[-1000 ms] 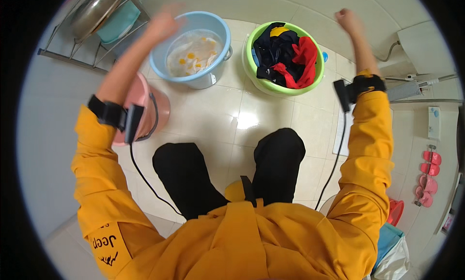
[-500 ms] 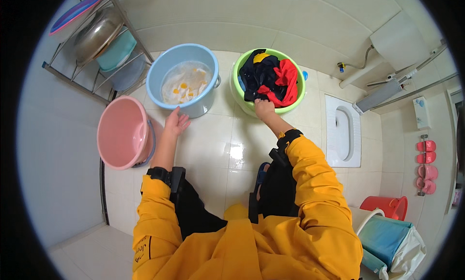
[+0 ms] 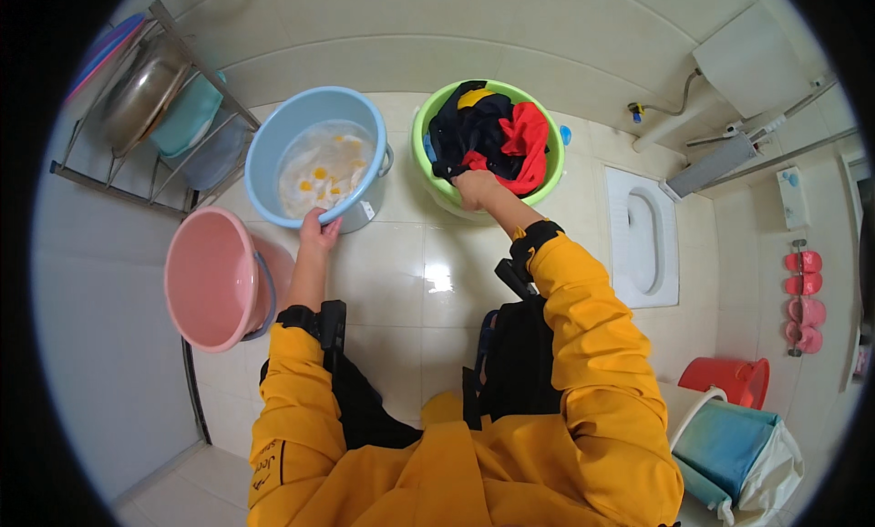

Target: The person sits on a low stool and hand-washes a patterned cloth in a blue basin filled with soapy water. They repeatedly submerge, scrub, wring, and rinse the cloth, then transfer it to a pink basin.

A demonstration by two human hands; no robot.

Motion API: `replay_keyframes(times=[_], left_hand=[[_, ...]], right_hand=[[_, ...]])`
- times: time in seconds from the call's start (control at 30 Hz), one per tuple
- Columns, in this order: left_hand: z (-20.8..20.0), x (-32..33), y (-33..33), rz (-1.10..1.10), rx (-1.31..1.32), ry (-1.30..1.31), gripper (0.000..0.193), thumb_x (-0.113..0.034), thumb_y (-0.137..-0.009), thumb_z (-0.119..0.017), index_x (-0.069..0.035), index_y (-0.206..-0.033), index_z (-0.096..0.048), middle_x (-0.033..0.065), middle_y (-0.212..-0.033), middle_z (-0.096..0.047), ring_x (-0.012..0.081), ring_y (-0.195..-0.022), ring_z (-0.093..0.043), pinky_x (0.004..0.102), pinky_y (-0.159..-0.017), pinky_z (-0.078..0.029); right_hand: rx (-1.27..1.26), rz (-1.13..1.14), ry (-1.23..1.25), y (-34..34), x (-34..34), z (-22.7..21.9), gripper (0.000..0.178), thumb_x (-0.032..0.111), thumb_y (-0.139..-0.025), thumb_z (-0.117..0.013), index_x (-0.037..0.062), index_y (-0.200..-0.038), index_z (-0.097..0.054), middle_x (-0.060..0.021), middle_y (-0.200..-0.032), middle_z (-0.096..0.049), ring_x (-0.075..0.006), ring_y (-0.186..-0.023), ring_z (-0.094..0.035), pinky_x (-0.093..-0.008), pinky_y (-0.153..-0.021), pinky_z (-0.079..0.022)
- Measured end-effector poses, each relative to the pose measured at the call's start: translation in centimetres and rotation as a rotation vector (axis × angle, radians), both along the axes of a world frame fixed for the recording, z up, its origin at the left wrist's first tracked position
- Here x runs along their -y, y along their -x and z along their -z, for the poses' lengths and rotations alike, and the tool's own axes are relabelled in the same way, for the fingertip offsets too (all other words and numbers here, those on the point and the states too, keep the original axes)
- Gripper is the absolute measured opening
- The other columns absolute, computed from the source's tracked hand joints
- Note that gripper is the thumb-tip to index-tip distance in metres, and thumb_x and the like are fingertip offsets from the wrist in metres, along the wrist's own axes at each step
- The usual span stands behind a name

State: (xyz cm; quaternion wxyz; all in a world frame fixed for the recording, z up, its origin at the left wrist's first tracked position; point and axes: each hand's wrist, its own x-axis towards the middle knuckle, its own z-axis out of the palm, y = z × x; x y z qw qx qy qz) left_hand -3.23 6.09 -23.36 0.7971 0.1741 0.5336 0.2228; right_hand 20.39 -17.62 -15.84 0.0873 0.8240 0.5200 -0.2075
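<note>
My left hand (image 3: 319, 228) is closed over the near rim of a light blue bucket (image 3: 259, 162), thumb on top and fingers curled outside. Inside this bucket, white cloth with yellow patches (image 3: 321, 173) lies in cloudy water. At the near edge of a lime-green tub (image 3: 419, 153), my right hand (image 3: 474, 191) is closed on a dark garment (image 3: 468, 129), a fold of which shows beside the fingers. That dark garment is heaped in the tub with a red garment (image 3: 527, 144) and a yellow piece (image 3: 473, 97). The fingertips of my right hand are partly hidden.
An empty pink bucket (image 3: 214, 281) leans at the left, below a metal rack (image 3: 118, 191) of basins. A squat toilet (image 3: 643, 235) is set in the floor at right. Pink slippers (image 3: 804, 313) hang on the wall above a red bucket (image 3: 726, 381).
My left hand, open beside the blue bucket before, has taken hold of its rim. My right hand has stayed at the green tub's near edge. The whole view has shifted slightly.
</note>
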Motion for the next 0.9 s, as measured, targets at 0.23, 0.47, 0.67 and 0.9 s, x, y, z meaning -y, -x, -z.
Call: replay_keyframes(times=[0.23,0.47,0.67,0.9], left_hand=[[-1.1,1.0,0.5,-0.008,-0.027,0.035,0.013,-0.013,-0.074,-0.052,-0.001,-0.078,-0.049,0.0108,-0.074,-0.058,0.0224,-0.064,-0.061,0.0330,-0.060,-0.055],[-2.6,4.1,2.5,0.049,-0.104,0.055,0.010,-0.013,-0.072,-0.049,-0.004,-0.077,-0.049,0.0096,-0.073,-0.060,0.0210,-0.065,-0.062,0.0347,-0.067,-0.053],[-3.3,8.3,4.5,0.098,-0.107,0.136,0.008,-0.012,-0.072,-0.049,-0.005,-0.076,-0.047,0.0065,-0.069,-0.059,0.0191,-0.062,-0.061,0.0339,-0.072,-0.051],[-4.7,14.6,6.4,0.092,-0.158,0.190,0.007,-0.013,-0.073,-0.048,-0.007,-0.076,-0.047,0.0036,-0.065,-0.058,0.0169,-0.059,-0.059,0.0338,-0.072,-0.050]], right_hand=[[-0.029,0.097,-0.181,-2.6,-6.8,0.4,0.031,0.018,-0.065,-0.057,0.0051,-0.093,-0.059,-0.0128,-0.097,-0.059,-0.0272,-0.089,-0.057,-0.0369,-0.073,-0.047],[-0.148,-0.029,-0.167,-8.6,-10.2,-1.3,0.037,0.035,-0.077,-0.050,0.0052,-0.096,-0.060,-0.0130,-0.094,-0.059,-0.0285,-0.085,-0.057,-0.0383,-0.073,-0.045],[0.371,0.740,-0.196,-23.0,6.3,-1.5,0.050,0.035,-0.077,-0.050,0.0081,-0.119,-0.042,-0.0165,-0.109,-0.052,-0.0317,-0.101,-0.050,-0.0411,-0.083,-0.041],[-0.235,1.092,-0.607,-24.3,12.0,9.2,0.058,0.034,-0.072,-0.060,0.0003,-0.116,-0.041,-0.0111,-0.072,-0.056,-0.0159,-0.054,-0.055,-0.0283,-0.043,-0.047]])
